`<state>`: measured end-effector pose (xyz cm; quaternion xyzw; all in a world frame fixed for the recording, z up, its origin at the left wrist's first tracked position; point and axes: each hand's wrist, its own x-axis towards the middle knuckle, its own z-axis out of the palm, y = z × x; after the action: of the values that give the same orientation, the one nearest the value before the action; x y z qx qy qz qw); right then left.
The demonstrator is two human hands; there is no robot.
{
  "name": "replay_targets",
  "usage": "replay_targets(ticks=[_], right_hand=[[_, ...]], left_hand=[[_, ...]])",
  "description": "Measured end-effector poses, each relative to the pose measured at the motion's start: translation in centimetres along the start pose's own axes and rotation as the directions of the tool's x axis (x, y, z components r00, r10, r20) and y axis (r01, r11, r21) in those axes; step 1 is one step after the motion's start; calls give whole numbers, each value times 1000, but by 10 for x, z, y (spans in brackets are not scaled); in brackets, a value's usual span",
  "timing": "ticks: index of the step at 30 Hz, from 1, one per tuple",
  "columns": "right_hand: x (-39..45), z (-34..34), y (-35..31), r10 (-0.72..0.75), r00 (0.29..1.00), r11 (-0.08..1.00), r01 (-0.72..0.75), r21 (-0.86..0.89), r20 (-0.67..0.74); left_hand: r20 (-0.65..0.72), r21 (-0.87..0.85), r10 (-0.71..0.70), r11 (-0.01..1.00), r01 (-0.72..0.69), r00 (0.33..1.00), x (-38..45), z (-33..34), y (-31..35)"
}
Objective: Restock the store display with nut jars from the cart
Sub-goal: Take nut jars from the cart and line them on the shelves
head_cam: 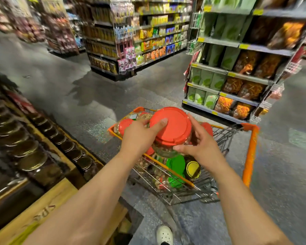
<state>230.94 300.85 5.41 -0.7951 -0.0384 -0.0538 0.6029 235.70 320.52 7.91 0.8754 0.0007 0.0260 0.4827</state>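
Gripping a clear plastic nut jar with a red round lid between left hand and right hand, above the orange-trimmed wire cart.

Two bare forearms come in from the bottom edge, no sleeves in sight, no watch, no rings, no gloves. The left hand shows short, plain nails with no polish, and the right hand looks the same. Down at the bottom edge, one white clog-style shoe with round holes across its top, dark clothing just beside it.
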Motion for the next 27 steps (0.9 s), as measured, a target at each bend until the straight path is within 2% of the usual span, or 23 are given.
replay_targets(ticks=[6,11,18,22,27], right_hand=[[-49,40,-63,-91,995,995,92,23,-48],[-77,60,-89,-132,991,987,134,92,-25],[-103,75,-123,-216,974,967,203,155,74],[-121,82,-140,-219,960,962,182,205,173],[-149,93,-144,-244,918,953,167,254,313]], left_hand=[[-122,33,48,998,-44,991,-66,-66,4],[-173,-25,48,998,-53,984,-114,-105,11],[-340,-56,53,996,-76,939,-180,-138,17],[-454,-98,0,994,-50,891,-221,-152,24],[-521,-188,-104,982,5,847,-272,-152,13]])
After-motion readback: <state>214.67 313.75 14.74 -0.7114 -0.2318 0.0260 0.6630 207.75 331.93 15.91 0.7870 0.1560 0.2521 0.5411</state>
